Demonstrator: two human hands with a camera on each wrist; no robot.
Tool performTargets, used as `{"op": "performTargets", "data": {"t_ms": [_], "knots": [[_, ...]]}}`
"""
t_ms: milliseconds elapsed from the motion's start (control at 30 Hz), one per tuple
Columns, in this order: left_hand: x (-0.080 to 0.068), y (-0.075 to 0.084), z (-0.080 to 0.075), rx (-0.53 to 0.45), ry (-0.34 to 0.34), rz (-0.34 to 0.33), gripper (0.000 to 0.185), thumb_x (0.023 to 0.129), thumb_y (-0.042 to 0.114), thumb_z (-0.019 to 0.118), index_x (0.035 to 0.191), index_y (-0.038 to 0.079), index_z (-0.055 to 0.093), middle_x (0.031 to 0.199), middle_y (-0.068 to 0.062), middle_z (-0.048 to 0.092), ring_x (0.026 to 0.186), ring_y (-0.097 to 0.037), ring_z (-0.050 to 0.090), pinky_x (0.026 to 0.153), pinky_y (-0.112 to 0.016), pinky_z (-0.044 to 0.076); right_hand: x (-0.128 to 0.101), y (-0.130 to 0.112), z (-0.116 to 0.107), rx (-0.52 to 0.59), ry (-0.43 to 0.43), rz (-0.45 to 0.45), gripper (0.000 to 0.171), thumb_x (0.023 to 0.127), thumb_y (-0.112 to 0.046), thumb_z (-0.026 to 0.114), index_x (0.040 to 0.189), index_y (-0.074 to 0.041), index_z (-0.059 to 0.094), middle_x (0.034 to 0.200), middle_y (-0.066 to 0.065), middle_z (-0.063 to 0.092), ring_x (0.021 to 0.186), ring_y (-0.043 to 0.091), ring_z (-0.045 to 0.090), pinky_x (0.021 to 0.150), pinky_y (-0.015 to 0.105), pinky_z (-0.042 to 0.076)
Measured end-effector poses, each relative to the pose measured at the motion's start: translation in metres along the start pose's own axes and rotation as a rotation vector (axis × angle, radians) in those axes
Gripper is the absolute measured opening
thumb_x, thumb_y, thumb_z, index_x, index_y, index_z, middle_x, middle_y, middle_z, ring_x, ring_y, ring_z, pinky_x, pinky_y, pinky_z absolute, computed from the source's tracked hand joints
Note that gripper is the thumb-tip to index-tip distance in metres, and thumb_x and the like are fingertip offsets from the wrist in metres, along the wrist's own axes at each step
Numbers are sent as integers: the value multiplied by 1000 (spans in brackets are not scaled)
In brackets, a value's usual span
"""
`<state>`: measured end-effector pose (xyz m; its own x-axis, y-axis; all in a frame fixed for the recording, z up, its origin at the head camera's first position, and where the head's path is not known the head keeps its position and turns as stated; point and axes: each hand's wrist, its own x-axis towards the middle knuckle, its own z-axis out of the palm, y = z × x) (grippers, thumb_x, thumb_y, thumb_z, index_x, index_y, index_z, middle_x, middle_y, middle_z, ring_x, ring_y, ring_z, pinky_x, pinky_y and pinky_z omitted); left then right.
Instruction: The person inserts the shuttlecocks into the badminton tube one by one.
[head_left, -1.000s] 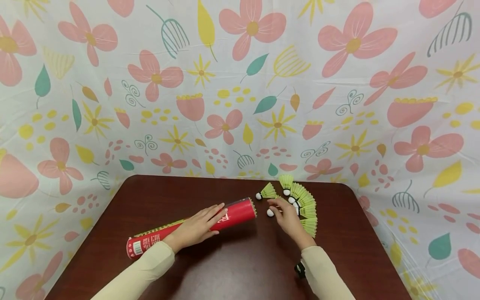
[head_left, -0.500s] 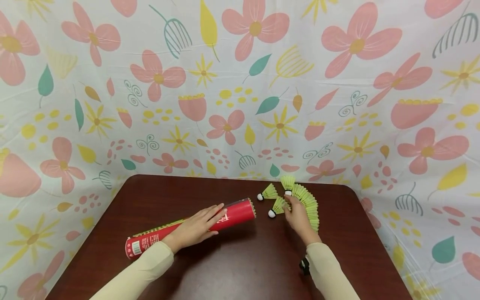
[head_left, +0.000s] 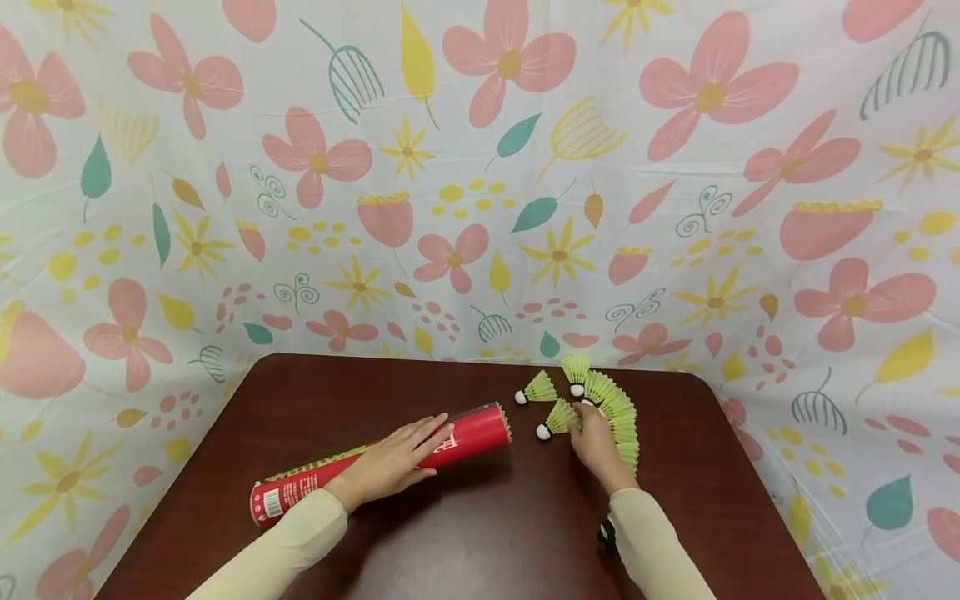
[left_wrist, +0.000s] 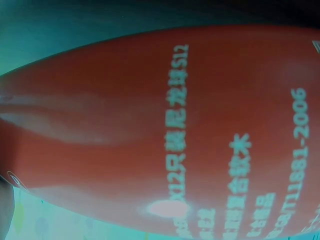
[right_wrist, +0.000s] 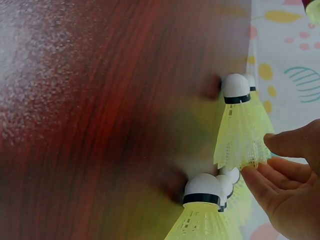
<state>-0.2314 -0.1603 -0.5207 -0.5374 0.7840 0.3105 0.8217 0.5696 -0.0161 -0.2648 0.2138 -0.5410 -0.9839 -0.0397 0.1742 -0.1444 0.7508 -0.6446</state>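
Observation:
My left hand [head_left: 393, 462] lies across a red shuttlecock tube [head_left: 480, 429], its fingers straight along the top and the thumb on the near side. Printed red wall of the tube [left_wrist: 125, 125] fills the left wrist view. The tube's open end points right. My right hand [head_left: 600, 450] pinches the skirt rim of a yellow shuttlecock [right_wrist: 240, 130] with a white cork, between thumb [right_wrist: 287, 144] and index finger. Just beyond lies another shuttlecock [head_left: 540, 387]. Several more shuttlecocks [head_left: 618, 408] fan out in an overlapping row, partly hidden by the right hand.
Everything lies on a dark red-brown table [head_left: 472, 533] with a glossy top. A white cloth [head_left: 465, 167] printed with flowers and leaves hangs behind the table and along both sides. One shuttlecock [head_left: 576, 373] sits near the back edge at the head of the fan.
My right hand has moved right, off the nearest loose shuttlecock's cork, to its skirt, and thumb and index have drawn together. My left hand stays on the tube.

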Motion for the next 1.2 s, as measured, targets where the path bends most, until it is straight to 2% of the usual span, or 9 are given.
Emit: {"op": "performTargets", "data": {"t_ms": [233, 400, 700, 933, 1100, 1200], "knots": [[0, 3, -2, -1, -21, -7, 91, 82, 31, 77, 154, 13, 23, 155, -9, 30, 136, -25, 37, 107, -40, 38, -3, 0, 2, 8, 62, 1, 26, 91, 3, 58, 114, 15, 58, 99, 25, 63, 87, 36, 62, 69, 44, 53], [0, 3, -3, 4, -12, 2, 90, 83, 31, 77, 153, 11, 25, 154, -11, 31, 135, -25, 39, 107, -40, 38, -7, -1, 1, 2, 58, -15, 13, 90, 3, 60, 99, 11, 63, 83, 18, 65, 73, 29, 63, 61, 40, 52], [-1, 3, -3, -11, -8, -11, 92, 80, 31, 79, 153, 12, 25, 153, -10, 32, 135, -25, 39, 106, -40, 39, -10, -3, -1, 27, 97, -56, 9, 89, 2, 64, 96, 6, 68, 89, 16, 69, 77, 28, 65, 64, 39, 53], [-1, 2, -3, -16, 7, -15, 93, 80, 31, 79, 154, 14, 24, 154, -10, 32, 134, -26, 39, 106, -40, 39, -11, -12, -9, 75, 180, -131, 6, 88, 1, 67, 92, 1, 70, 77, 9, 67, 65, 19, 60, 56, 31, 50], [0, 2, -3, -15, 19, -11, 95, 78, 30, 80, 153, 14, 25, 153, -11, 33, 134, -26, 39, 105, -41, 40, -14, -19, -12, 131, 252, -196, 5, 85, -2, 70, 90, -3, 71, 76, 5, 68, 67, 19, 63, 57, 28, 51], [0, 3, -4, -20, 18, -14, 94, 79, 30, 80, 153, 14, 25, 153, -11, 33, 134, -26, 39, 105, -41, 40, -15, -23, -13, 167, 265, -214, 6, 85, -2, 70, 90, -5, 71, 78, 3, 69, 69, 19, 64, 58, 27, 52]]}}
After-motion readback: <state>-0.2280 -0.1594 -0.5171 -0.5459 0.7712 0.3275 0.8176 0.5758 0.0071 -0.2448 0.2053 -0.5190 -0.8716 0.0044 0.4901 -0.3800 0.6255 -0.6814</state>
